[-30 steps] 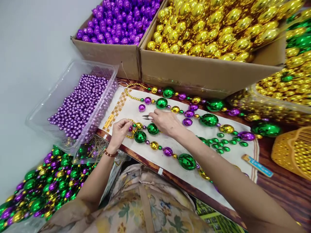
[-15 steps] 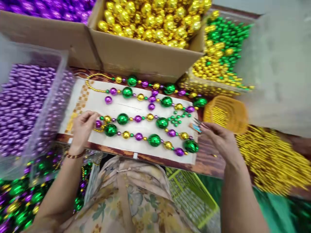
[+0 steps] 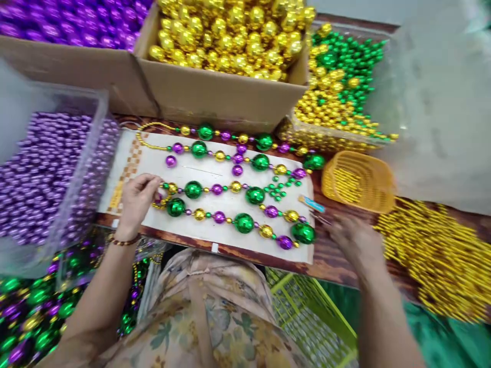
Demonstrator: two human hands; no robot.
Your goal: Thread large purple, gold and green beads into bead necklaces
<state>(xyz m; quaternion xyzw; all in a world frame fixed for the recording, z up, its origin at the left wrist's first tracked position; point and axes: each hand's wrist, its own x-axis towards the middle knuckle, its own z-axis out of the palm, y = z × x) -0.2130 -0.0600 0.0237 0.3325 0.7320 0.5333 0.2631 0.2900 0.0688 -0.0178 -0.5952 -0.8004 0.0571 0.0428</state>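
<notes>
My left hand (image 3: 138, 197) is closed in a pinch at the left end of a bead necklace (image 3: 218, 216) of green, gold and purple balls, which lies doubled on a white board (image 3: 215, 171). At the board's right edge, my right hand (image 3: 355, 237), blurred, has its fingers closed round a thin, metal-tipped tool (image 3: 321, 219); its exact kind is unclear. Just left of that hand lies a small blue and orange object (image 3: 312, 203). Farther back is a second bead necklace (image 3: 198, 149) with a gold-bead loop. Loose green beads (image 3: 276, 191) and a purple ball (image 3: 171, 161) rest on the board.
Cardboard boxes of purple balls (image 3: 76, 23) and gold balls (image 3: 230, 38) stand behind. A clear bin (image 3: 102, 102) of purple beads is left; a bin of green and gold beads (image 3: 341, 92) is right. An orange basket (image 3: 378, 186) sits beside piled gold bead strands (image 3: 441, 255).
My right hand has moved down and right with the tool, away from the blue and orange object. My left hand stays pinched at the necklace end. The view has shifted slightly.
</notes>
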